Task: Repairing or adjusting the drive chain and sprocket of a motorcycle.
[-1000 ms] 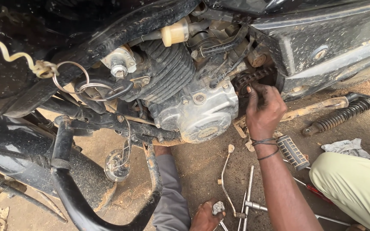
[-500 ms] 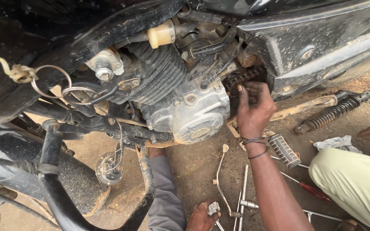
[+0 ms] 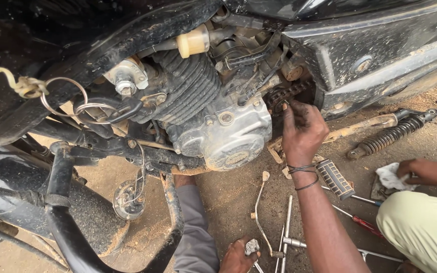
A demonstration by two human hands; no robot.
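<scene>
At the near edge of the dirt ground (image 3: 228,197), the left hand (image 3: 237,257) is seen closed around a small grey metal part (image 3: 251,246); its grey sleeve (image 3: 193,227) runs up towards the engine. Just beside it, a T-handle wrench (image 3: 285,237) and a thin bent rod (image 3: 260,207) are laid on the ground. Farther right, a red-handled screwdriver (image 3: 362,222) and a ribbed black footpeg (image 3: 334,179) are lying near a knee in pale green trousers (image 3: 423,227). Beyond that knee, a white rag (image 3: 391,177) is held by another person's hand (image 3: 428,171).

Farther up, the right hand (image 3: 302,132), with black bands at the wrist, is raised to the drive chain (image 3: 285,94) at the sprocket opening, its fingertips (image 3: 287,108) pressed against the chain; whether anything is pinched cannot be told. To the left, the silver engine case (image 3: 228,136) and finned cylinder (image 3: 188,86) are seen. At the far right, a coil shock absorber (image 3: 393,132) is lying on the ground under the black motorcycle body (image 3: 360,40).
</scene>
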